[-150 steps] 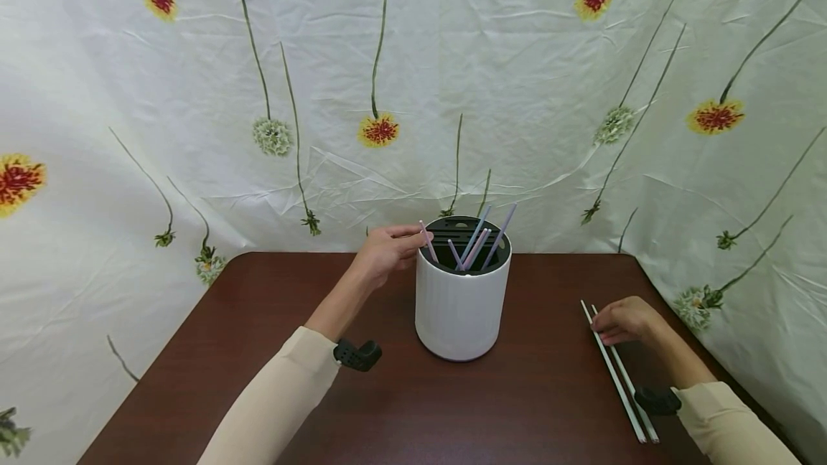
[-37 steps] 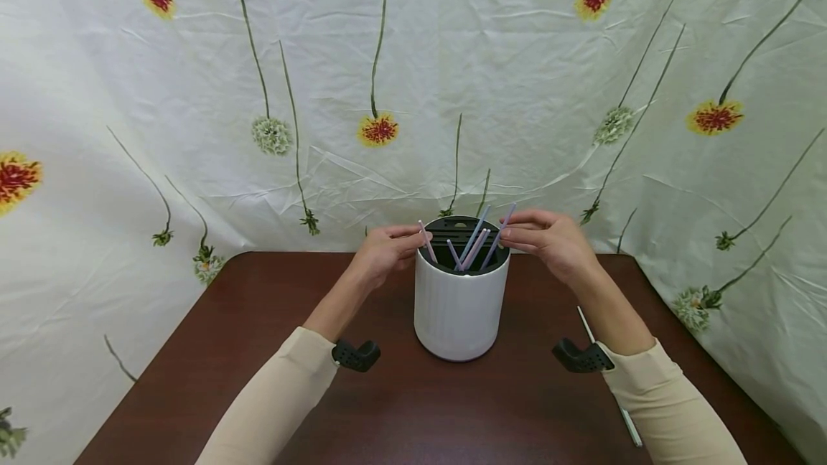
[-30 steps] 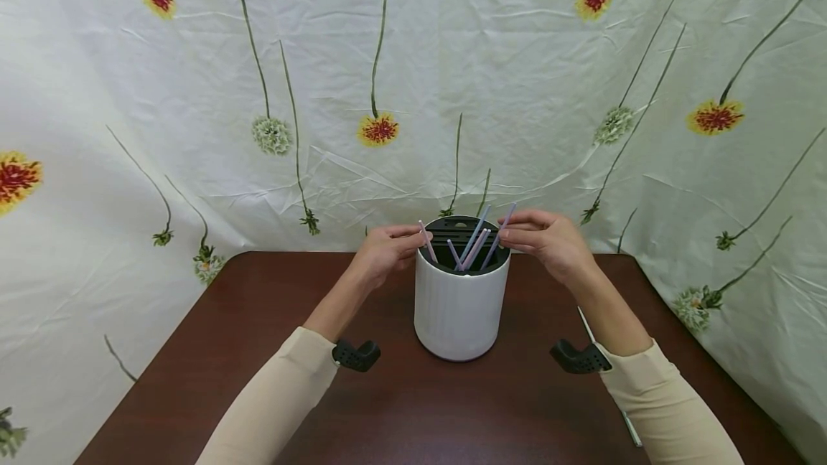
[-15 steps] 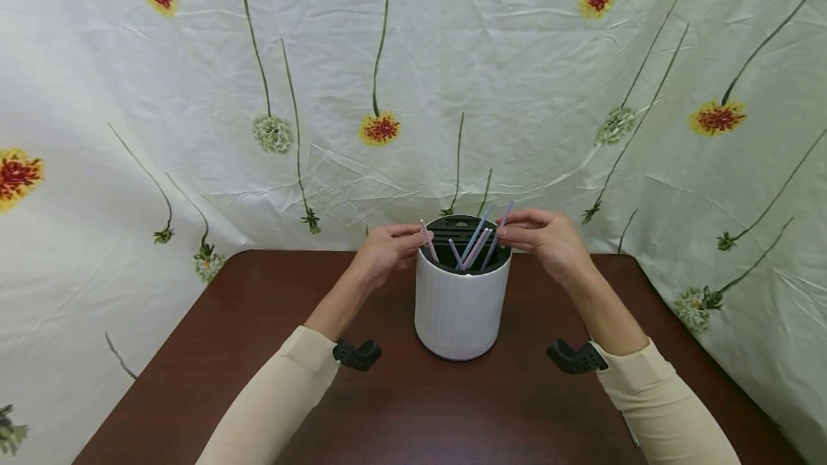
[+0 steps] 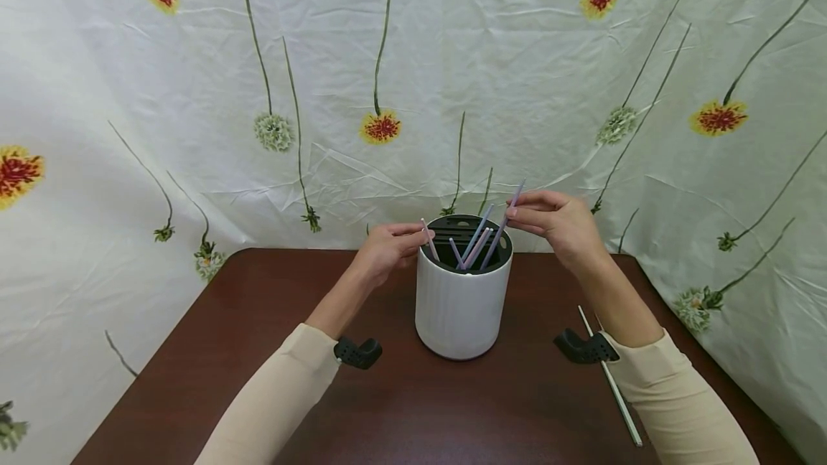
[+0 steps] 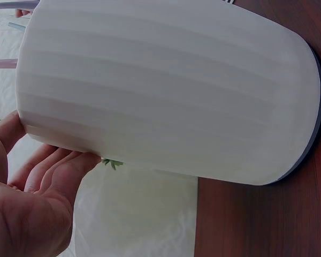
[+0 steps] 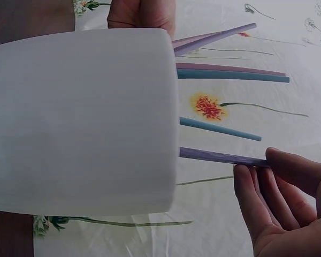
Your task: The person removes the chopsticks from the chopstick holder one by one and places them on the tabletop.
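A white round utensil holder with a dark slotted top stands upright on the table. Pink, blue and purple chopsticks lean out of it, including a blue chopstick and a pink chopstick at the left rim. My left hand holds the holder by its left rim, fingers against the outer wall. My right hand, up and right of the holder, pinches a purple chopstick near its top end between thumb and fingers. That chopstick's lower end is still inside the holder.
On the brown table, pale chopsticks lie at the right, partly hidden under the right forearm and its black wrist strap. A white flowered cloth hangs behind the table.
My right hand has gone from the pale chopsticks at the right to the holder, and has now raised the purple chopstick slightly up and right. My left hand has stayed at the rim.
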The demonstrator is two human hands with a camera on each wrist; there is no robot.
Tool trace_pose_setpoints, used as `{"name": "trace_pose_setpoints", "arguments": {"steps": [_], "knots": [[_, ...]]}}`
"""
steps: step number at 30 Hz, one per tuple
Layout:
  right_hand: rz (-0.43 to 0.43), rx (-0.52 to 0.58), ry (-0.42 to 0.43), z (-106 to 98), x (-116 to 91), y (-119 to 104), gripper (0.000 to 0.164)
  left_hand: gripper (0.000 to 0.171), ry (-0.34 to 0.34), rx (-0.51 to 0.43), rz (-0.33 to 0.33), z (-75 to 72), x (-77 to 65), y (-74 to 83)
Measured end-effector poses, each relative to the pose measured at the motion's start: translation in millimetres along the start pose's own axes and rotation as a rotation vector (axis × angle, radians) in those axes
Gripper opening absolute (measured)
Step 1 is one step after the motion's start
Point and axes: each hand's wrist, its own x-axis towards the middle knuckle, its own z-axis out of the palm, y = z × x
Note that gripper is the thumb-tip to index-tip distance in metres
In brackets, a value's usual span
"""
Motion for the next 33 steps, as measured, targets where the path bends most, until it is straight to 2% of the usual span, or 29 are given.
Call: {"name": "trace_pose_setpoints", "arguments": {"steps": [4,12,20,23,33], "knots": [[-0.031,0.044,0.015,-2.2,-0.9,-12.6,0.010,0.038,0.003,-0.003,-0.005,-0.1,-0.4,0.3],[-0.143,0.174,-0.015,-13.4,-2.1,-40.4,0.009,0.038,-0.002,-0.011,-0.011,-0.2,-1.0,0.3],[-0.203,0.282,0.022,-27.7,-7.6,-71.1,0.009,0.040,-0.010,-0.004,-0.015,-0.1,-0.5,2.7],[-0.230,0.285,0.041,-33.1,-11.4,-81.4,0.010,0.042,-0.012,-0.001,-0.019,0.0,-0.7,3.7],[-0.249,0.352,0.069,-56.3,-20.6,-102.9,0.012,0.040,-0.010,-0.022,-0.018,-0.1,0.3,3.7]]}}
